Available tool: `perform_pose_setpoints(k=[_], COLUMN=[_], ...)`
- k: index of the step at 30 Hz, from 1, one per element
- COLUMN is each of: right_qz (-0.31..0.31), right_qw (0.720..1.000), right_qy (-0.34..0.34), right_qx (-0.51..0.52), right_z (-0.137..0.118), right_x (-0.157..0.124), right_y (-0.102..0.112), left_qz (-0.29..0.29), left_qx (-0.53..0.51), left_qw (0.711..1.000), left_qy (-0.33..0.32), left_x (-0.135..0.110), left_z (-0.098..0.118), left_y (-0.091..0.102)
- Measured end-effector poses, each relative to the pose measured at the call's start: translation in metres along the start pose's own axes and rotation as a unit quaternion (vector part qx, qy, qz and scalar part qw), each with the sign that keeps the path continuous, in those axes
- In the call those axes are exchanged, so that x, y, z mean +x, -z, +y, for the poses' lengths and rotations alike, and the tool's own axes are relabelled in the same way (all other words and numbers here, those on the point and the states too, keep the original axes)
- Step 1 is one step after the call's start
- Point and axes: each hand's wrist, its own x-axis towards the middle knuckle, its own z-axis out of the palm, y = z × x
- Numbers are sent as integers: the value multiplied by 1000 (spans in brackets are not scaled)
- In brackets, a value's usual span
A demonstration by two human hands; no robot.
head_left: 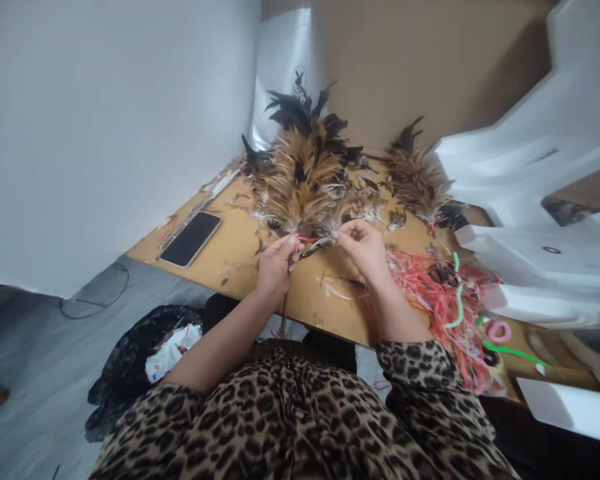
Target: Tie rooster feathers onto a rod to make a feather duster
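Observation:
A feather duster of brown and black feathers (300,177) lies on the wooden table (240,247), its thin stick handle (283,317) pointing toward me. My left hand (276,265) grips the base of the feathers where the stick begins. My right hand (363,243) pinches a small tuft of feathers and a red string (307,239) stretched between both hands at the duster's neck.
A black phone (191,238) lies at the table's left, beside a long strip. A second feather bundle (417,179) sits at the back right. Pink-red strings (435,293), green cord (459,300) and a pink ring (499,331) pile at right. White foam sheets (540,200) lean at right; a black bag (135,363) is on the floor.

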Motion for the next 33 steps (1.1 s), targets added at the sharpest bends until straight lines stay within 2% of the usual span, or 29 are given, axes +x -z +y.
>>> perform_pose_setpoints(k=[3, 6, 11, 14, 20, 22, 24, 27, 33], right_qz=[7, -4, -40, -73, -63, -60, -70, -89, -92], right_qw=[996, 980, 928, 927, 956, 975, 991, 993, 990], right_qy=[80, 157, 292, 311, 254, 198, 111, 21, 11], right_qx=[-41, -119, -227, -198, -135, -86, -12, 72, 109], right_z=[-11, -11, -3, -3, -5, -3, -1, 0, -3], right_x=[-14, -21, -22, -21, -18, -16, -16, -17, -20], right_y=[-24, -39, -44, -43, -42, -43, -44, -45, -44], left_qz=[-4, -9, 2, 5, -10, -22, -30, -34, -33], left_qx=[9, 3, 3, 8, 14, 16, 18, 27, 40], left_qw=[1000, 1000, 1000, 1000, 1000, 1000, 999, 999, 999], left_qy=[-15, -15, -11, -13, -7, -3, -4, -9, -17], left_x=[-1, -2, -1, -1, -4, -5, -6, -6, -5], left_z=[-2, -4, -8, -9, -7, -7, -6, -7, -5], left_y=[-4, -5, -1, 1, 2, 2, 2, 2, 2])
